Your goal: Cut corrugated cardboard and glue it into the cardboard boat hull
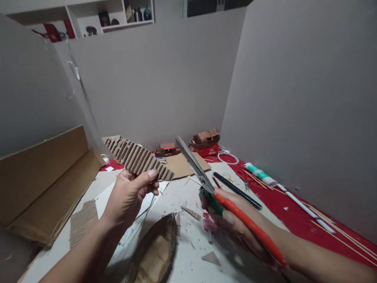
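A pointed piece of corrugated cardboard (138, 158), ridges facing me, is pinched between the thumb and fingers of my left hand (131, 192). Scissors (196, 165) with one red and one green handle are gripped in my right hand (232, 220), the blades pointing up and away, apart from the cardboard. Below and between my hands lies a hollow boat-shaped cardboard hull (154, 251). Small corrugated offcuts (191, 212) and a triangular scrap (211, 258) are scattered on the white work surface (188, 236).
A large folded cardboard sheet (44, 184) leans at the left. Behind stand a brown model boat (205, 138) and a flat cardboard piece (176, 165). A black rod (237, 190), a green-and-white tube (260, 174) and thin sticks (344, 230) lie to the right. Grey walls (147, 86) enclose the area.
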Demonstrator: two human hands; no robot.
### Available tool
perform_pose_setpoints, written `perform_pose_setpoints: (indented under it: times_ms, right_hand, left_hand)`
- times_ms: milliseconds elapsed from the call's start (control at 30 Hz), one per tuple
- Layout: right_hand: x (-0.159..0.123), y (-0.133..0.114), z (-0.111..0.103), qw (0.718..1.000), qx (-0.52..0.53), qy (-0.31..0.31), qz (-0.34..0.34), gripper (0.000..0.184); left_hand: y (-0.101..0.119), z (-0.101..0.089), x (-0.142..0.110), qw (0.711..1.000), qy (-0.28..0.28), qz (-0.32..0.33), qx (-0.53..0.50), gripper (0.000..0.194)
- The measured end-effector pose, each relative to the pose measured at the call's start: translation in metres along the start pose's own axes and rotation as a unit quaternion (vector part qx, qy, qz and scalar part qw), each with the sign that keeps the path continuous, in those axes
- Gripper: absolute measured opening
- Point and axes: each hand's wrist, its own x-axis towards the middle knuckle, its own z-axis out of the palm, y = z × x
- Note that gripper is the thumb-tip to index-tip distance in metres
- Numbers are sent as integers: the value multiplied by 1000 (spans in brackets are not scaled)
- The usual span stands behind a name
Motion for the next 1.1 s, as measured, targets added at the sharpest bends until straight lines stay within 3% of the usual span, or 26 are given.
perform_pose_setpoints:
  times_ms: [200, 567, 800, 1100]
  right_hand:
    - [-4, 5, -2, 990, -118, -78, -23, 48]
    - [-2, 0, 3, 975, -203, -68, -57, 36]
    - [-2, -17, 3, 955, -286, -49, -62, 46]
    - [-3, -19, 6, 953, -292, -44, -69, 50]
  left_hand:
    - [5, -2, 0, 1000, -1, 25, -8, 12]
    - [-2, -2, -2, 999, -12, 14, 39, 10]
    - [-4, -2, -2, 998, -15, 28, 54, 9]
    - [-5, -4, -1, 997, -15, 21, 74, 10]
